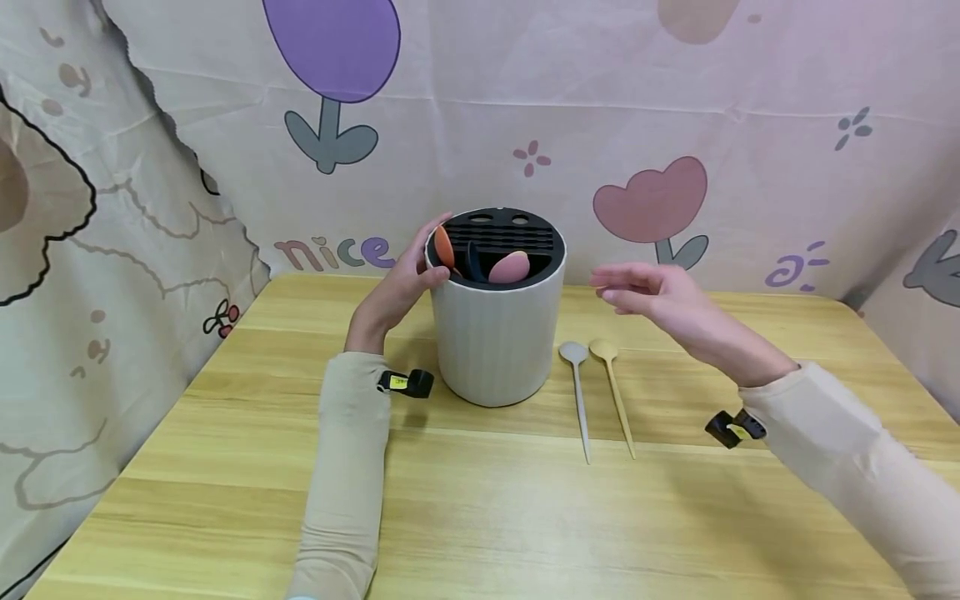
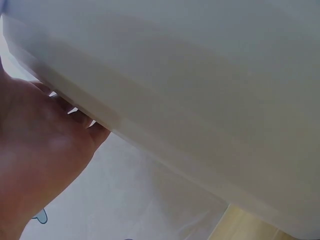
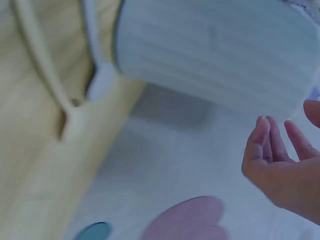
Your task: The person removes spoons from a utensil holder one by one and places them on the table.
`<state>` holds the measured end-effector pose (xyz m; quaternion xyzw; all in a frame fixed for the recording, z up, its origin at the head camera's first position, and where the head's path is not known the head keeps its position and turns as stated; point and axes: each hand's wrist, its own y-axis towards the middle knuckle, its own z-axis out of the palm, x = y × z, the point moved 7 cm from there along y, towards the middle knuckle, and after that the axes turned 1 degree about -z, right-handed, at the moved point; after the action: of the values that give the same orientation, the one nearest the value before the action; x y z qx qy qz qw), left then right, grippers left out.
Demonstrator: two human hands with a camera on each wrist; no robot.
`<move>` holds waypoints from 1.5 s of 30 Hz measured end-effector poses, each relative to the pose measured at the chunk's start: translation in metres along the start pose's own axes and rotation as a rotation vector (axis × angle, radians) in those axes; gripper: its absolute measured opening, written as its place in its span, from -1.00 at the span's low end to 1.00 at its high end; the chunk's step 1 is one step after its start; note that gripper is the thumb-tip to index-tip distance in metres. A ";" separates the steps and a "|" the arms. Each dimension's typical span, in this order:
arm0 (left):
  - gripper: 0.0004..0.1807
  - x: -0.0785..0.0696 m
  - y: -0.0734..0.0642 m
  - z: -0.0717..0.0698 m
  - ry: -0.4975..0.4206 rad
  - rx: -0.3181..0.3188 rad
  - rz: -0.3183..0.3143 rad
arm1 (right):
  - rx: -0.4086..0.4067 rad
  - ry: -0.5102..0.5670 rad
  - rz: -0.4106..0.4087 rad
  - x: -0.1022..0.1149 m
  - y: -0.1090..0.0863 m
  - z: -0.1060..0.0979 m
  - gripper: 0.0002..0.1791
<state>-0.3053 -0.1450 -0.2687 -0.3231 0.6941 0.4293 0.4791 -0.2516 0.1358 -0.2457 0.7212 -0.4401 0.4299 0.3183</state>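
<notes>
A ribbed white canister (image 1: 495, 350) stands upright at the far middle of the wood-grained table (image 1: 480, 517), its black slotted insert (image 1: 501, 218) bearing smooth rounded orange (image 1: 444, 247), dark blue (image 1: 474, 263) and pink (image 1: 510, 267) heads. The left hand (image 1: 400, 292) grips its left side, thumb on the rim; the left wrist view shows fingertips behind the wall, hidden from the head view. To the right, the right hand (image 1: 667, 302) hangs with fingers loosely bent, beyond slender grey (image 1: 580, 400) and yellow (image 1: 617, 396) round-headed spoons
</notes>
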 end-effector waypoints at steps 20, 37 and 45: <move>0.43 -0.001 0.004 -0.003 0.001 0.002 0.010 | -0.053 -0.185 -0.125 0.072 0.005 0.005 -0.65; 0.43 -0.002 0.002 -0.004 0.002 0.004 0.011 | 0.090 -0.098 -0.102 0.089 0.044 0.031 -0.66; 0.45 0.000 -0.001 0.001 0.002 -0.002 0.003 | 0.132 -0.144 -0.093 0.083 0.047 0.041 -0.66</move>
<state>-0.3044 -0.1448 -0.2694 -0.3230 0.6946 0.4303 0.4776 -0.2603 0.0526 -0.1846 0.7893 -0.3986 0.3898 0.2574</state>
